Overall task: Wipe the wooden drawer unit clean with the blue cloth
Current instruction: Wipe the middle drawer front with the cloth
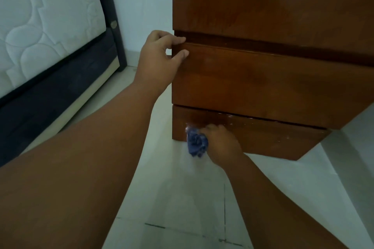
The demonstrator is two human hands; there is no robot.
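You were on the lowest stretch of the wooden drawer unit (pixel 263 6): your right hand (pixel 222 143) clutched the blue cloth (pixel 196 144) against its base panel (pixel 279 137), your left hand (pixel 159 56) pinching the drawer front (pixel 263 79) at its corner. The next move probably called for sweeping rightward.

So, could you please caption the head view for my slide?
Right hand holds the blue cloth against the base of the wooden drawer unit while the left hand grips its edge.

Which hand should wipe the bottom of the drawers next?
Right. The right hand grips the blue cloth against the wooden drawer unit, at its lowest panel. The left hand has no cloth and only holds the unit's side edge higher up.
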